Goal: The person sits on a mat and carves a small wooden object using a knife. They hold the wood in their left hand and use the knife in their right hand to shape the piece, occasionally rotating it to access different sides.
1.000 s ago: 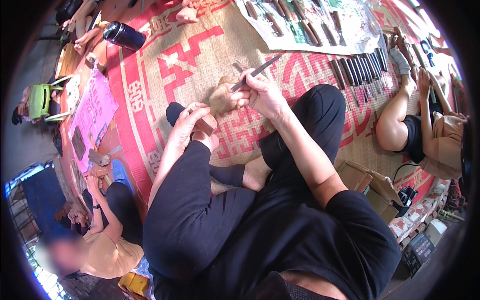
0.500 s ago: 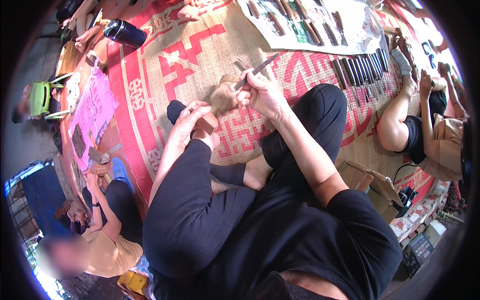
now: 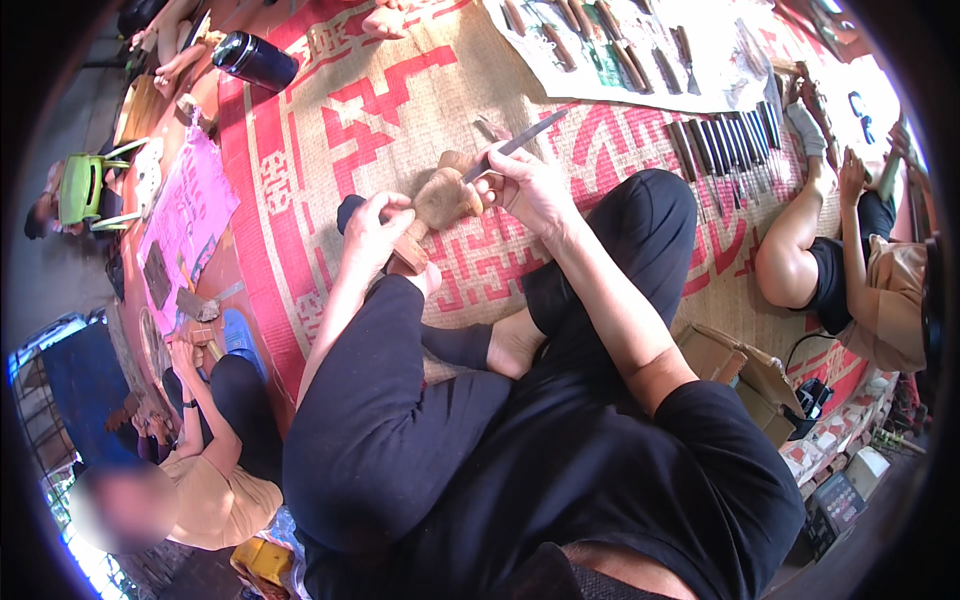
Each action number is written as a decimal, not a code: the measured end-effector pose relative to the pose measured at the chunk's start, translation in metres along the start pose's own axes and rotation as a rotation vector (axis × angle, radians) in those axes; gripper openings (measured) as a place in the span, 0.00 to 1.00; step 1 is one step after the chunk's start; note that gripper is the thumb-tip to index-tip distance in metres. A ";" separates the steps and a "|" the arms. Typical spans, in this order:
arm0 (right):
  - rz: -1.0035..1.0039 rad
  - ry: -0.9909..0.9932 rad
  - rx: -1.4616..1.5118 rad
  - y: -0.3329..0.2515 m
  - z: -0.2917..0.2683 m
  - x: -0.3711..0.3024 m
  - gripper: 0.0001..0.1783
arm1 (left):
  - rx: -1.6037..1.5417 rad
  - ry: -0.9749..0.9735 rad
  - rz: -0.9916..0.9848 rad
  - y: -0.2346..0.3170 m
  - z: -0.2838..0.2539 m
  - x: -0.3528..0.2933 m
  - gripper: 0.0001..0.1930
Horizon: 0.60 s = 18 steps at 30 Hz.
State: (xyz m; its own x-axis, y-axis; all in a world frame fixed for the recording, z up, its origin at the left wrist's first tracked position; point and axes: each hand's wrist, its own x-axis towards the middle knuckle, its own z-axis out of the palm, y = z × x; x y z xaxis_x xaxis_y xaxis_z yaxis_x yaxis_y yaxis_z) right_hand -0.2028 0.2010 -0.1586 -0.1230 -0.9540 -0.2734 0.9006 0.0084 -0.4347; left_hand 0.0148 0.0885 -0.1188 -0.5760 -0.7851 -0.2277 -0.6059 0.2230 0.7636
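Observation:
My left hand (image 3: 376,230) is closed on a wooden carving (image 3: 441,200), near its squared brown block (image 3: 409,252). The carving's rounded, lighter body lies between my two hands, above my folded legs. My right hand (image 3: 528,192) pinches a flat grey metal file (image 3: 530,134) between thumb and fingers. One end of the file reaches the carving's right side, while the other points up and away to the right. Some of my right fingers are tucked beside the carving, partly hidden.
Dark-handled chisels (image 3: 725,142) lie in a row on the red-patterned mat (image 3: 390,110), below a white sheet (image 3: 580,85) of wooden-handled tools. A dark bottle (image 3: 255,62) stands far left. A cardboard box (image 3: 745,385) sits right. People (image 3: 215,495) sit on both sides.
The file has slid and turned slightly to the right across the carving. The carving has tilted, showing more of its broad face, and my left fingers have shifted.

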 end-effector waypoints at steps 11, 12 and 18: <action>-0.103 0.089 -0.251 0.016 0.020 0.004 0.07 | -0.125 -0.150 0.169 0.046 0.004 0.006 0.10; -0.102 0.090 -0.275 0.017 0.022 0.004 0.07 | -0.159 -0.160 0.117 0.045 0.004 0.006 0.10; -0.083 0.073 -0.316 0.021 0.029 0.002 0.05 | -0.338 -0.170 -0.025 0.038 0.003 0.002 0.10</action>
State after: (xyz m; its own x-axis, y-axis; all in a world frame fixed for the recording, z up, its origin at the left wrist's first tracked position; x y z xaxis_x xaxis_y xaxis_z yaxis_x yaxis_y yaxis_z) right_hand -0.1724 0.1904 -0.1437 -0.2303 -0.9314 -0.2817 0.7140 0.0350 -0.6993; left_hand -0.0111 0.0968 -0.0924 -0.6633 -0.6745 -0.3242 -0.4223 -0.0202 0.9062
